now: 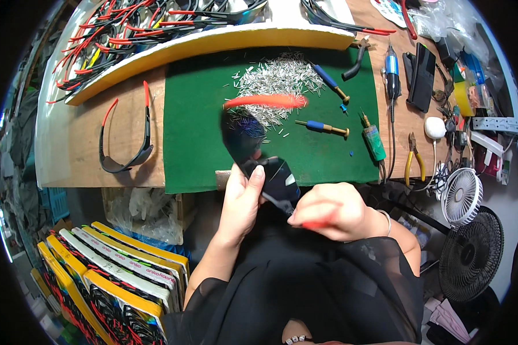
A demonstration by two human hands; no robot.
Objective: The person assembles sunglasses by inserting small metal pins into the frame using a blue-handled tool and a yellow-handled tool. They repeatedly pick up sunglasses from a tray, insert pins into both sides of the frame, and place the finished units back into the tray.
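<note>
A pair of dark sunglasses (280,178) is held tilted over the near edge of the green mat (195,132). My left hand (240,200) grips it near the middle of the frame, thumb on top. My right hand (339,210) is closed around the lower right end, where a blurred red temple tip shows by the fingers. The other temple, with its red tip (265,102), stretches out across a heap of small silver pins (285,75). Two blue-handled screwdrivers (322,127) lie to the right of the heap.
Another pair of sunglasses (126,160) rests on the wood at left. Behind the mat, a yellow-edged tray (213,47) holds several more. At right are a green tool (373,141), a blue pen-shaped tool (392,72), yellow-handled cutters (414,161), a phone (421,77) and a white fan (462,196).
</note>
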